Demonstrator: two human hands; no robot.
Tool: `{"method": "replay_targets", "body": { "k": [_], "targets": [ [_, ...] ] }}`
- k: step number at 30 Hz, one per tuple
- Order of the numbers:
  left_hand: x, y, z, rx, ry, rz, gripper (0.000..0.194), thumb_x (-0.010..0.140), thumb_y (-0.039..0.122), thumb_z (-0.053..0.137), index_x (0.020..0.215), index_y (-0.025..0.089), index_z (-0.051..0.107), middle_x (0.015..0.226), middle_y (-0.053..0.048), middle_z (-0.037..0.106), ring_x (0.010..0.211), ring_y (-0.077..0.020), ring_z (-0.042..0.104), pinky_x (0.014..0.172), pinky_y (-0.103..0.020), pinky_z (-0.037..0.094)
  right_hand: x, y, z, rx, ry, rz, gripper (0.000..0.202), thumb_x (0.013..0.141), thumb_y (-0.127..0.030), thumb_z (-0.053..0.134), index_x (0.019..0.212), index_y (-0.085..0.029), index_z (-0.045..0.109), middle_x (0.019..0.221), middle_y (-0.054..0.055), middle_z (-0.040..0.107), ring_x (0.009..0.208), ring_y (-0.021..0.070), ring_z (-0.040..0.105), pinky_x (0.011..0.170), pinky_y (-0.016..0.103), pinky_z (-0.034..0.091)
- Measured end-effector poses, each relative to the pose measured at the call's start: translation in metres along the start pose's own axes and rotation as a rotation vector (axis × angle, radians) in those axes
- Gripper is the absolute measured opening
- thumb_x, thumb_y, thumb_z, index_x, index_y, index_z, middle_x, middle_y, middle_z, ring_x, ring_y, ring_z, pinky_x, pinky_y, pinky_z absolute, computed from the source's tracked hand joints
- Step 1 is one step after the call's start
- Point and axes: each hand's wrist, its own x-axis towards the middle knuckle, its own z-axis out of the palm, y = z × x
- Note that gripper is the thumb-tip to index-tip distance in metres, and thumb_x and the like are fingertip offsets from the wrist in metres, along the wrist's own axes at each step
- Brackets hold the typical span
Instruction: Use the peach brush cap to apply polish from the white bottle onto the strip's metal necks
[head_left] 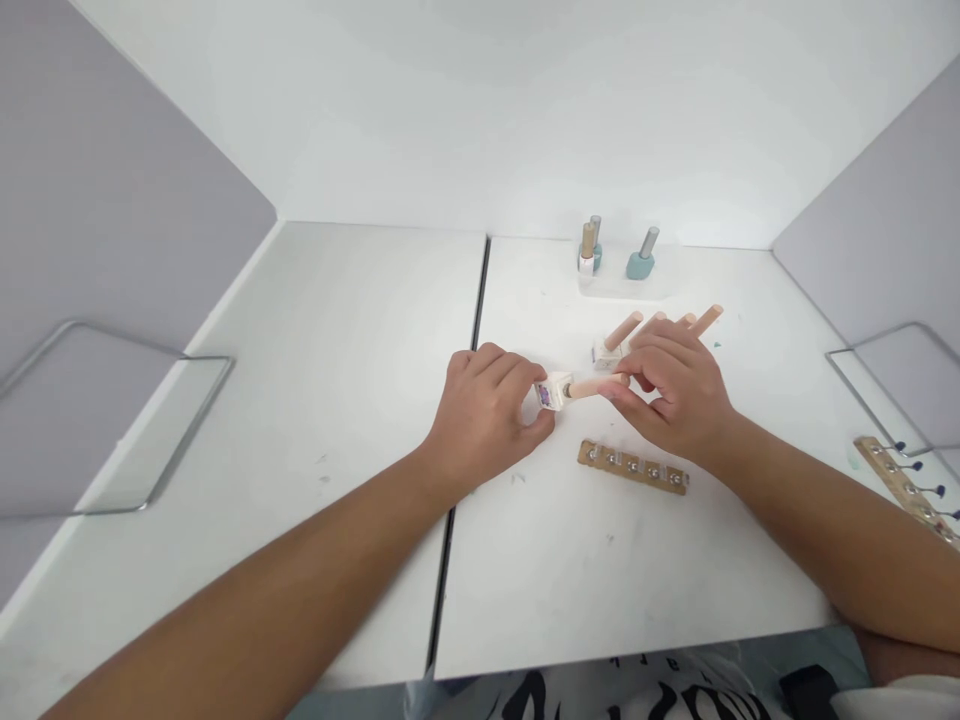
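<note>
A white nail polish bottle with a printed label point(553, 391) lies tilted between the thumb and fingers of my left hand point(484, 420). Its long peach cap point(589, 388) points right, and my right hand point(679, 395) pinches the cap's end. The cap and bottle are joined, or nearly so; I cannot tell if the thread is loose. Just beyond my right hand stand several similar bottles with peach caps point(624, 331), partly hidden by my fingers. Below the hands lies a short wooden strip point(634, 467) bearing a row of round metal pieces and clear bits.
At the back, a clear holder point(622, 288) carries two teal bottles point(640, 264) and a white bottle with a gold cap point(586, 262). On the right lies another wooden strip point(896, 480) with dark tips on stems. Metal wire frames point(187, 430) flank both sides; a dark seam point(445, 570) divides the tabletop.
</note>
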Motion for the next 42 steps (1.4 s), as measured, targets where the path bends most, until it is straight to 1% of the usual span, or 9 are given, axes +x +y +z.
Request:
{"method": "replay_targets", "body": {
  "k": [5, 8, 13, 23, 28, 31, 34, 38, 42],
  "targets": [
    [0.0022, -0.0014, 0.0018, 0.005, 0.014, 0.002, 0.014, 0.075, 0.02, 0.062, 0.087, 0.018, 0.057, 0.082, -0.001, 0.068, 0.081, -0.0215, 0.057, 0.073, -0.037, 0.038, -0.0012, -0.0001, 0.0012, -0.017, -0.01, 0.019, 0.022, 0.083, -0.025, 0.062, 0.068, -0.019, 0.047, 0.054, -0.003, 0.044, 0.059, 0.0122, 0.039, 0.058, 0.028, 0.038],
    [0.0023, -0.0016, 0.0023, -0.007, 0.016, 0.004, 0.013, 0.075, 0.021, 0.061, 0.087, 0.018, 0.057, 0.082, -0.001, 0.068, 0.081, -0.0214, 0.057, 0.073, -0.037, 0.039, -0.0023, 0.0004, 0.0018, -0.02, 0.014, 0.022, 0.022, 0.084, -0.024, 0.06, 0.068, -0.019, 0.047, 0.054, -0.003, 0.044, 0.06, 0.0121, 0.04, 0.059, 0.029, 0.038],
    [0.0016, -0.0012, 0.0025, -0.017, -0.007, -0.016, 0.014, 0.075, 0.021, 0.061, 0.087, 0.018, 0.057, 0.082, -0.002, 0.068, 0.082, -0.0221, 0.058, 0.074, -0.037, 0.039, -0.0023, 0.0, 0.0028, -0.021, 0.013, 0.025, 0.023, 0.081, -0.022, 0.064, 0.067, -0.019, 0.046, 0.054, -0.004, 0.044, 0.059, 0.0116, 0.039, 0.057, 0.027, 0.037],
    [0.0019, 0.0016, 0.0015, -0.034, -0.025, -0.057, 0.012, 0.076, 0.023, 0.059, 0.087, 0.02, 0.056, 0.083, -0.004, 0.068, 0.083, -0.0238, 0.057, 0.076, -0.04, 0.039, -0.0038, -0.0024, 0.0011, -0.01, 0.035, 0.12, 0.026, 0.084, -0.025, 0.06, 0.063, -0.019, 0.044, 0.052, -0.004, 0.039, 0.055, 0.0111, 0.04, 0.054, 0.026, 0.034],
    [0.0018, 0.0023, 0.0018, -0.033, -0.012, -0.056, 0.011, 0.077, 0.023, 0.058, 0.087, 0.019, 0.057, 0.082, -0.004, 0.068, 0.083, -0.0239, 0.058, 0.077, -0.04, 0.039, -0.0034, -0.0028, -0.0006, -0.047, 0.107, 0.056, 0.028, 0.083, -0.024, 0.061, 0.062, -0.02, 0.042, 0.049, -0.005, 0.038, 0.053, 0.0103, 0.035, 0.051, 0.026, 0.033],
    [0.0016, 0.0025, 0.0015, -0.034, -0.007, -0.047, 0.011, 0.077, 0.022, 0.058, 0.087, 0.019, 0.056, 0.082, -0.004, 0.068, 0.082, -0.0236, 0.058, 0.076, -0.039, 0.039, -0.0024, -0.0026, -0.0015, -0.044, 0.138, -0.015, 0.028, 0.081, -0.023, 0.064, 0.063, -0.02, 0.043, 0.05, -0.005, 0.04, 0.053, 0.0105, 0.036, 0.051, 0.026, 0.034],
    [0.0016, 0.0023, 0.0013, -0.044, -0.026, -0.061, 0.012, 0.076, 0.022, 0.058, 0.088, 0.019, 0.056, 0.083, -0.004, 0.068, 0.084, -0.0237, 0.058, 0.078, -0.039, 0.039, -0.0023, -0.0018, -0.0023, -0.052, 0.149, -0.078, 0.027, 0.079, -0.026, 0.067, 0.066, -0.02, 0.044, 0.051, -0.004, 0.04, 0.055, 0.011, 0.038, 0.051, 0.026, 0.034],
    [0.0023, 0.002, 0.001, -0.087, -0.07, -0.099, 0.013, 0.075, 0.023, 0.059, 0.088, 0.02, 0.056, 0.083, -0.004, 0.067, 0.086, -0.0238, 0.058, 0.08, -0.04, 0.039, -0.0024, -0.0021, -0.0037, -0.05, 0.161, -0.077, 0.028, 0.082, -0.028, 0.065, 0.065, -0.02, 0.045, 0.05, -0.005, 0.037, 0.054, 0.0106, 0.036, 0.05, 0.026, 0.033],
    [0.0027, 0.0025, 0.0006, -0.145, -0.088, -0.131, 0.012, 0.076, 0.023, 0.059, 0.086, 0.02, 0.055, 0.082, -0.003, 0.066, 0.085, -0.0228, 0.057, 0.082, -0.041, 0.04, -0.0023, -0.0029, -0.0045, -0.011, 0.168, -0.03, 0.028, 0.081, -0.024, 0.065, 0.064, -0.021, 0.043, 0.049, -0.005, 0.034, 0.053, 0.0104, 0.034, 0.049, 0.025, 0.032]
  ]
}}
